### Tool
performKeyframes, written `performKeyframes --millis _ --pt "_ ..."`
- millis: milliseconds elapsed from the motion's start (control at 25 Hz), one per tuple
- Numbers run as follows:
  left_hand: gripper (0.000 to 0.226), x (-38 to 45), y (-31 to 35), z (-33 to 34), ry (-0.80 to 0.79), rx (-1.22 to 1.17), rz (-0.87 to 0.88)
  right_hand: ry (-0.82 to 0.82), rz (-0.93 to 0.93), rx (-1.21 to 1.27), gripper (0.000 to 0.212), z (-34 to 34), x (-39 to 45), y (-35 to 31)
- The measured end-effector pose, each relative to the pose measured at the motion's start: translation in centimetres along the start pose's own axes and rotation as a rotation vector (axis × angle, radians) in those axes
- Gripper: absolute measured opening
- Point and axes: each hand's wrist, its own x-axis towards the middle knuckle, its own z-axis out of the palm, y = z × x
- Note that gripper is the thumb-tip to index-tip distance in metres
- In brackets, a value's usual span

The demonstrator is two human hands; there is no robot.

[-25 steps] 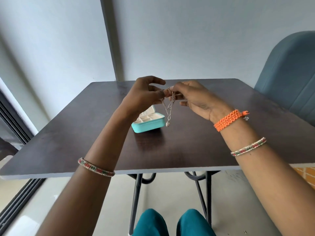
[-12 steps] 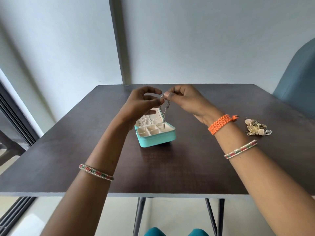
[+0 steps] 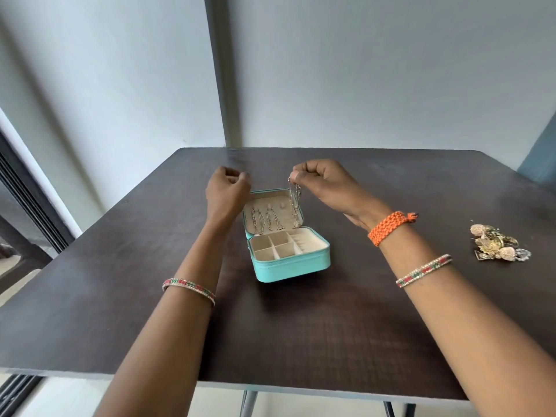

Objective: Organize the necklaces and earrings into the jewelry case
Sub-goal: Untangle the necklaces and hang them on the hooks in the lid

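There was one jewelry case [image 3: 288,263], three necklaces — two hung in its lid [image 3: 258,220] [image 3: 272,219], one held [image 3: 293,200] — and one earring heap [image 3: 496,243] on the worktop [image 3: 331,326].

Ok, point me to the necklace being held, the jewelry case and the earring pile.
necklace [image 3: 292,196], head view, on the chain hanging below the fingers
jewelry case [image 3: 293,264], head view, on its teal front wall
earring pile [image 3: 496,242], head view, on the pile's middle
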Motion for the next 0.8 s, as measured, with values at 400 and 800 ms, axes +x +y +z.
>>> performKeyframes --millis 400,800 --pt "0.009 0.0 -0.8 0.7 -0.399 -0.232 -0.130 -0.025 -0.021 -0.025 0.014 -0.4 -0.1 0.2" --pt "0.009 -1.0 1.3 0.1 -0.426 -0.443 0.051 0.080 -0.128 -0.671 0.011 -0.1 -0.2 1.8"
